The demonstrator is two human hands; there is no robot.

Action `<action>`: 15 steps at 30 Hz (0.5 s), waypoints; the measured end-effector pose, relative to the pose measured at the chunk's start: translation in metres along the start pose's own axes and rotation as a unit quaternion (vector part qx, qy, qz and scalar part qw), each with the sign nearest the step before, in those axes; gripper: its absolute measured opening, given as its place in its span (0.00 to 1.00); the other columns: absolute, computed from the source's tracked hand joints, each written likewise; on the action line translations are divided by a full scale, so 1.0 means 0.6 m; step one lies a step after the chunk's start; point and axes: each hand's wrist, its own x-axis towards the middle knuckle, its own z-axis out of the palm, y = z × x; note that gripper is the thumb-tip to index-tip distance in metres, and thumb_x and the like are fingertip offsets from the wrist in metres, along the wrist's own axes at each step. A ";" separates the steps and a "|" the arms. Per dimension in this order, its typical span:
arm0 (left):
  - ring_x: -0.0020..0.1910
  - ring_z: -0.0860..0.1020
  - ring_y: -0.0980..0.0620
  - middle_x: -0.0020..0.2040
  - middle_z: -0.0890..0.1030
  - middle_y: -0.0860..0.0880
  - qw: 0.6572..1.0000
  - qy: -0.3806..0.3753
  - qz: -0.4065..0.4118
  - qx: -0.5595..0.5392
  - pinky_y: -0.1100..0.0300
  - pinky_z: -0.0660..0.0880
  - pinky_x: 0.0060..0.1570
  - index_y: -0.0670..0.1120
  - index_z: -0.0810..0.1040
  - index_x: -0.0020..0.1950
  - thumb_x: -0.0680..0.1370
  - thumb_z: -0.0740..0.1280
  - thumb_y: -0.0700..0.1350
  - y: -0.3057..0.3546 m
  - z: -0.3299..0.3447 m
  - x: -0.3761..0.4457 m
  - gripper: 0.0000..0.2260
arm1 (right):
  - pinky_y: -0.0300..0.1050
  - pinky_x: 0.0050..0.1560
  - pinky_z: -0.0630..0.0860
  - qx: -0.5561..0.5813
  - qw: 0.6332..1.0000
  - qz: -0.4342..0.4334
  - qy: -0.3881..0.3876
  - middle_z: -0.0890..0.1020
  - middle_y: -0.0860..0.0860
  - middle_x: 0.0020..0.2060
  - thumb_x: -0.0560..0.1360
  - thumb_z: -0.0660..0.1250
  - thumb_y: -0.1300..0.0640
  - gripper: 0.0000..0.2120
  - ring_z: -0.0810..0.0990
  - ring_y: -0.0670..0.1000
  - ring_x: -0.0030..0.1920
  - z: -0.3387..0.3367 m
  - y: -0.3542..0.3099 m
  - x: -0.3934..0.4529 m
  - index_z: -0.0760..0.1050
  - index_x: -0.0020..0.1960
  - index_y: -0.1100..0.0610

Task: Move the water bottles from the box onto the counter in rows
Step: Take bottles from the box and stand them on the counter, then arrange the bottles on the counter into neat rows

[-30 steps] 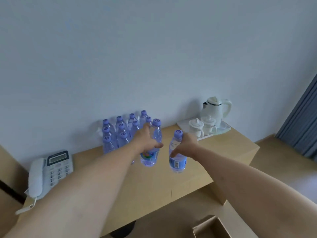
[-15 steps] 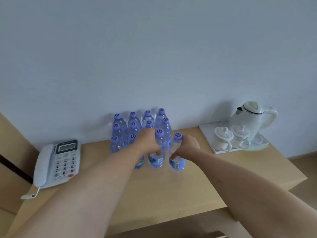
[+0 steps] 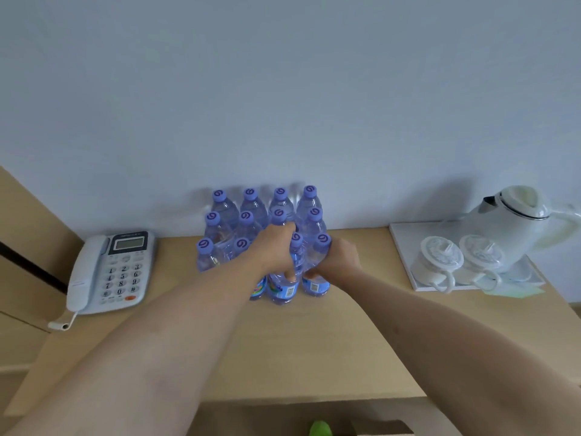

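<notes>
Several clear water bottles (image 3: 250,212) with purple caps stand in rows against the wall on the wooden counter (image 3: 283,347). My left hand (image 3: 276,250) grips a bottle (image 3: 284,287) in the front row, third from the left. My right hand (image 3: 341,258) grips the bottle (image 3: 317,278) beside it at the row's right end. Both held bottles stand upright with their bases on the counter, close against the group. The box shows only as a brown edge (image 3: 386,431) at the bottom.
A white desk phone (image 3: 108,272) lies on the counter's left. At the right, a white tray (image 3: 405,247) carries a white kettle (image 3: 518,221) and two lidded cups (image 3: 440,259). Something green (image 3: 320,428) shows at the bottom edge.
Both hands carried their bottles from mid-air over the counter to the front row and set them down next to the group. The view swung left and downward.
</notes>
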 end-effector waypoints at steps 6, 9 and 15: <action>0.36 0.71 0.52 0.39 0.71 0.52 1.000 0.024 0.004 0.003 0.58 0.64 0.29 0.52 0.61 0.37 0.51 0.84 0.50 -0.001 0.000 -0.002 0.33 | 0.36 0.24 0.65 -0.022 1.000 0.003 -0.013 0.76 0.44 0.30 0.50 0.82 0.49 0.23 0.75 0.42 0.29 -0.005 -0.007 0.005 0.71 0.34 0.51; 0.38 0.73 0.49 0.41 0.71 0.51 0.999 0.032 0.017 0.024 0.57 0.66 0.31 0.50 0.64 0.39 0.53 0.84 0.47 -0.003 -0.004 -0.005 0.30 | 0.36 0.26 0.66 -0.015 1.000 0.005 -0.011 0.77 0.45 0.32 0.52 0.83 0.50 0.22 0.74 0.42 0.31 -0.004 -0.011 -0.002 0.72 0.36 0.51; 0.39 0.75 0.46 0.40 0.72 0.51 0.996 0.041 0.058 0.051 0.57 0.68 0.31 0.49 0.69 0.53 0.57 0.82 0.40 -0.012 -0.008 -0.010 0.31 | 0.38 0.29 0.68 -0.057 0.997 0.026 -0.042 0.78 0.48 0.38 0.57 0.81 0.52 0.22 0.76 0.48 0.37 -0.014 -0.030 -0.013 0.74 0.45 0.54</action>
